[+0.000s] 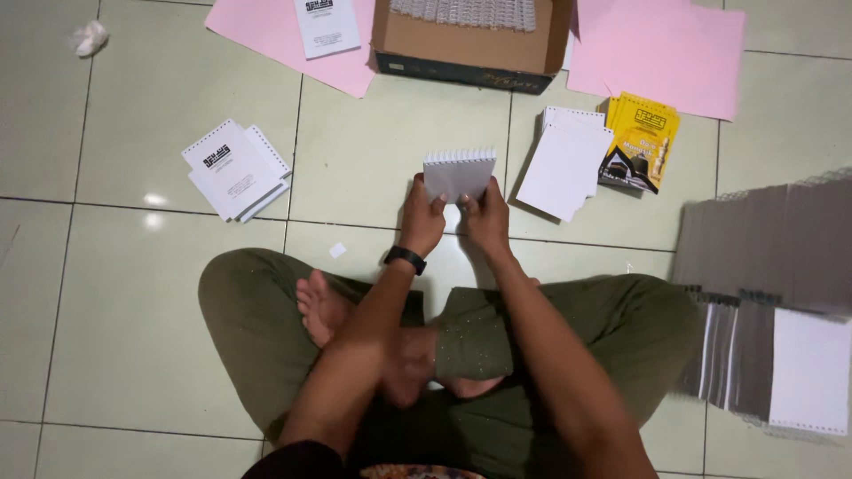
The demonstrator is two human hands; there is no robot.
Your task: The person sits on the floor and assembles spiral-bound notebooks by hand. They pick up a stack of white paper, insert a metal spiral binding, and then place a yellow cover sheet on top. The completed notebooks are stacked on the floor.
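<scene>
Two hands on one small white punched booklet (459,174), raised above the tiled floor (382,151) just past the crossed legs. Left hand (422,215) closed on the near-left corner, thumb over the front sheet; right hand (487,217) closed on the near-right edge, fingers curled behind. Held with the comb-punched edge turned far and uppermost, probably to keep the loose pages squared and the row of holes clear of the fingers. Black wristband (405,259) on the left wrist.

Laid out in a rough arc within reach, likely to keep each kind of sheet apart: a fanned stack of white printed covers (235,168) to the left, a stack of blank white punched pages (565,160) just right of the booklet, and yellow printed covers (641,142) touching that stack on its right side. Farther off, an open cardboard box (466,53) with rows of white binding combs (463,12) inside, flanked by pink paper sheets (661,53) on both sides and one more printed white sheet (327,27) lying on the left pink one. At far right, long overlapping rows of grey-looking punched stacks (763,257), with a white page stack (809,372) nearest. Crumpled white scrap (89,38) at the far left corner; a tiny white paper bit (337,250) near the left knee.

Nothing between the hands and the box or the neighbouring stacks; only bare tile.
</scene>
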